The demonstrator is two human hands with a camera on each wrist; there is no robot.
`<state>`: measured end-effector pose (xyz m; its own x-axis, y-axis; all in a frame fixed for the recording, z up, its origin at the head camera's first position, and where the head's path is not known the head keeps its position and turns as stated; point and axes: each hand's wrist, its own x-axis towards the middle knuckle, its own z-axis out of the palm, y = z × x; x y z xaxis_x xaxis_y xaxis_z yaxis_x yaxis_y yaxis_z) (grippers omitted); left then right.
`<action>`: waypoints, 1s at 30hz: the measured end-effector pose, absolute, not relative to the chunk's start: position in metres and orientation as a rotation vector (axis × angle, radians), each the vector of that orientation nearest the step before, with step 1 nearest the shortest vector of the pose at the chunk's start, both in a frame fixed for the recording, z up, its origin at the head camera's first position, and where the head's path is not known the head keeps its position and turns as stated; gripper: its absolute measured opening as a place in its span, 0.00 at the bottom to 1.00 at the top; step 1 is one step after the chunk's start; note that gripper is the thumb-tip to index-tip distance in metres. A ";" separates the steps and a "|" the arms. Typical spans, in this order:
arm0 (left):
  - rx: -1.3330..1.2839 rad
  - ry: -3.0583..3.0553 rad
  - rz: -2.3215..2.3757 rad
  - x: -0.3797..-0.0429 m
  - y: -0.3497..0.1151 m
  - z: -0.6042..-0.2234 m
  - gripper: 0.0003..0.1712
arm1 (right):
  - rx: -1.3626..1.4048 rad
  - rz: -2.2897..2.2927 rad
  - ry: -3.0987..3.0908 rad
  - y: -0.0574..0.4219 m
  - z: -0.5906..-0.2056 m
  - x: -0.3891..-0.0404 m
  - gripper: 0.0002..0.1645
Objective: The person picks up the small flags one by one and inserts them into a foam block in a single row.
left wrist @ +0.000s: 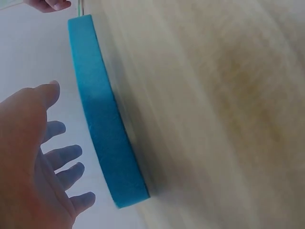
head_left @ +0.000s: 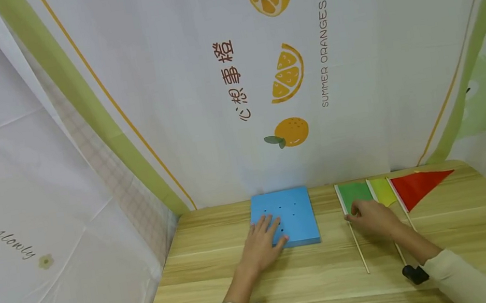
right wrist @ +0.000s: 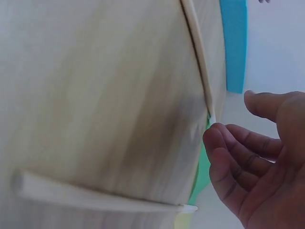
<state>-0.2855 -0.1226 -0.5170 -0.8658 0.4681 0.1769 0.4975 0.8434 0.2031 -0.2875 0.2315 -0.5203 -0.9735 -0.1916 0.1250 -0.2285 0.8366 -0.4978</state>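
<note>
A blue block [head_left: 303, 223] with several small dark holes in its top lies flat on the wooden table. My left hand [head_left: 261, 245] is spread over its left part; in the left wrist view the fingers [left wrist: 69, 155] are loose, and whether they touch the top I cannot tell. To the right lie three flags on thin sticks: a green flag [head_left: 354, 193], a yellow flag [head_left: 384, 192] and a red triangular flag [head_left: 418, 188]. My right hand [head_left: 375, 218] is at the green flag's stick [right wrist: 198, 52], partly covering the green and yellow flags. Its thumb stands apart from the bent fingers, with nothing pinched.
The wood-grain table [head_left: 320, 286] runs back to a white curtain [head_left: 201, 126] printed with oranges. Another curtain [head_left: 35, 151] hangs along the left. Black wrist-camera pieces [head_left: 415, 274] sit by both wrists, close above the table.
</note>
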 end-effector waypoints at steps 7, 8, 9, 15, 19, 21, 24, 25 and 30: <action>-0.734 -2.936 -0.345 -0.283 -0.120 -0.524 0.36 | 0.292 0.844 -2.982 0.225 -0.533 -0.286 0.21; -0.732 -2.939 -0.351 -0.283 -0.119 -0.525 0.36 | 0.290 0.847 -2.983 0.224 -0.534 -0.286 0.21; -0.731 -2.943 -0.348 -0.283 -0.119 -0.526 0.36 | 0.287 0.854 -2.986 0.223 -0.535 -0.286 0.22; -0.703 -2.975 -0.331 -0.282 -0.118 -0.531 0.35 | 0.266 0.871 -3.011 0.220 -0.539 -0.288 0.31; -0.698 -2.975 -0.333 -0.281 -0.118 -0.533 0.34 | 0.253 0.860 -3.025 0.218 -0.538 -0.289 0.32; -0.699 -2.972 -0.337 -0.280 -0.118 -0.532 0.34 | 0.255 0.863 -3.027 0.218 -0.538 -0.289 0.32; -0.699 -2.976 -0.351 -0.280 -0.118 -0.532 0.34 | 0.233 0.904 -3.031 0.218 -0.537 -0.288 0.30; -0.697 -2.980 -0.354 -0.280 -0.118 -0.532 0.33 | 0.225 0.928 -3.031 0.218 -0.536 -0.288 0.29; -0.695 -2.984 -0.349 -0.281 -0.117 -0.532 0.32 | 0.176 1.052 -3.029 0.219 -0.533 -0.287 0.22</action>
<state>-0.2810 -0.1173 -0.5324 -0.8968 0.4294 0.1069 0.4424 0.8729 0.2057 -0.2866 0.2192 -0.5331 -0.9915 -0.1262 -0.0302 -0.0803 0.7796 -0.6211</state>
